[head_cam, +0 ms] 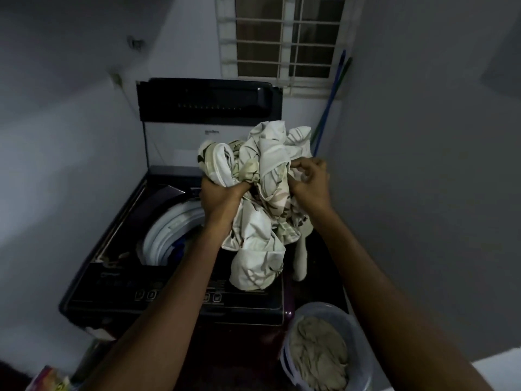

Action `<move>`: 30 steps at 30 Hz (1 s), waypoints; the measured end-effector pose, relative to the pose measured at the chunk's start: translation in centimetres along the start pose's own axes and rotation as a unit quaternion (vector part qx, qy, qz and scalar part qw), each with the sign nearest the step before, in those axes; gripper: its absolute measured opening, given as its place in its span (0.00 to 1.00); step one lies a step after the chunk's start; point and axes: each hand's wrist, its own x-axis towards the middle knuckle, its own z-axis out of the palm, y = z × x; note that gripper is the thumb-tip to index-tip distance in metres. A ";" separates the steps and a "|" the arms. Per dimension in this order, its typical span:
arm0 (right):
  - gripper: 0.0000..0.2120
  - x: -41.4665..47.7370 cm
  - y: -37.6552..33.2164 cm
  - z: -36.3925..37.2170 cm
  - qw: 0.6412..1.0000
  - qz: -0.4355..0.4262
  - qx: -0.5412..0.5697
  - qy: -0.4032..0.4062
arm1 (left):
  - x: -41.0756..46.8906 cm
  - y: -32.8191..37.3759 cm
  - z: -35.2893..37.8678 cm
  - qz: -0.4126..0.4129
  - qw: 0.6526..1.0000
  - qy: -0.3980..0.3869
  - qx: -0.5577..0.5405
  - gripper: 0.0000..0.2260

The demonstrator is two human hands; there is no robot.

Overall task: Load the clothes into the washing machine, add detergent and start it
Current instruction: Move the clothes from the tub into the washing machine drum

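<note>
While the lid [208,100] stands propped open at the back, I hold a bunched patterned sheet [262,193] over the washing machine [174,300], ready to feed it into the drum [169,235].

Starting at the left, the drum mouth lies open with something dark blue already inside, which I judge is why the bundle sits high and to the right: it has to swing left and down to clear the rim. My left hand [222,196] has its fingers curled tight into the cloth from below, carrying the weight. My right hand [308,179] pinches a fold near the top, probably gathering the loose ends that trail onto the control panel [146,292]. Farther right, a tub [358,328] on the floor holds more beige laundry [318,354], near enough to reach next.
</note>
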 end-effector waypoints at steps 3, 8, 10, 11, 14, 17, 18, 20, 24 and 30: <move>0.06 0.2 1.0 2.8 0.998 0.036 0.013 -0.044 | 1.8 -0.4 -1.1 0.001 1.000 0.015 0.016 0.37; 0.09 0.6 3.2 7.5 0.989 0.081 0.077 -0.097 | 4.0 -0.9 -2.4 0.017 0.998 0.037 0.041 0.39; 0.07 0.7 3.4 9.2 0.984 0.090 0.105 -0.108 | 4.5 -0.7 -3.1 0.028 0.997 0.053 0.051 0.40; 0.08 0.9 3.6 10.1 0.980 0.089 0.132 -0.115 | 5.0 -0.7 -3.6 0.036 0.995 0.064 0.060 0.41; 0.11 0.9 2.8 13.0 0.970 0.093 0.172 -0.147 | 6.6 -0.5 -5.8 0.059 0.989 0.097 0.094 0.43; 0.11 1.1 2.7 16.1 0.963 0.091 0.185 -0.173 | 8.4 -0.3 -8.0 0.058 0.984 0.121 0.116 0.45; 0.13 1.1 2.6 17.0 0.960 0.094 0.195 -0.176 | 9.0 -0.3 -8.7 0.052 0.984 0.120 0.125 0.45; 0.12 1.1 3.4 18.7 0.959 0.119 0.193 -0.169 | 10.4 -1.3 -9.8 0.027 0.984 0.103 0.139 0.45; 0.06 0.6 6.6 21.0 0.950 0.220 0.192 -0.109 | 13.3 -5.3 -10.6 -0.052 0.986 0.054 0.152 0.48; 0.11 0.1 11.4 22.5 0.950 0.297 -0.022 -0.094 | 17.0 -12.0 -9.8 -0.134 0.967 -0.051 0.212 0.45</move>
